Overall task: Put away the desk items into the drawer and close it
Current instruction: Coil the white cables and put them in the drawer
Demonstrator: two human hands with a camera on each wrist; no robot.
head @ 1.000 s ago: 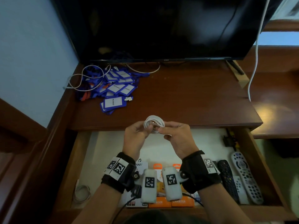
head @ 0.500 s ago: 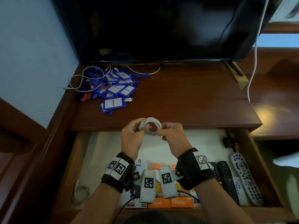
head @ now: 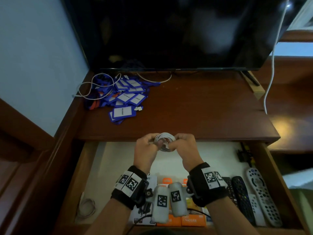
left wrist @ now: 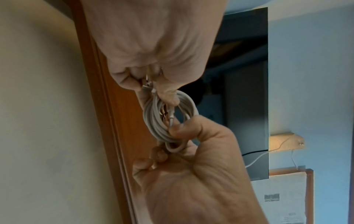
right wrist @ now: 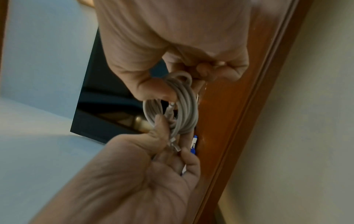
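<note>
A coiled white cable [head: 165, 141] hangs over the open drawer [head: 79, 175], just in front of the desk edge. My left hand [head: 145, 148] pinches one side of the coil and my right hand [head: 184, 146] grips the other. In the left wrist view my left hand [left wrist: 153, 91] holds the cable [left wrist: 168, 118] and its metal plug [left wrist: 147, 84] between thumb and fingers. In the right wrist view my right hand [right wrist: 180, 84] curls round the top of the cable [right wrist: 184, 109]. A pile of blue badge holders [head: 125, 97] and a loose white cord [head: 94, 89] lie on the desk [head: 194, 112] at the back left.
A dark TV [head: 169, 31] stands at the back of the desk. The drawer holds several remotes [head: 260, 195] at right, orange boxes [head: 191, 219] at the front, a coiled cord [head: 86, 207] at left and a black item [head: 243, 155] at the back right.
Both hands, still holding the coil, have dropped slightly, from over the desk's front edge to over the drawer. The fingers have shifted a little on the coil.
</note>
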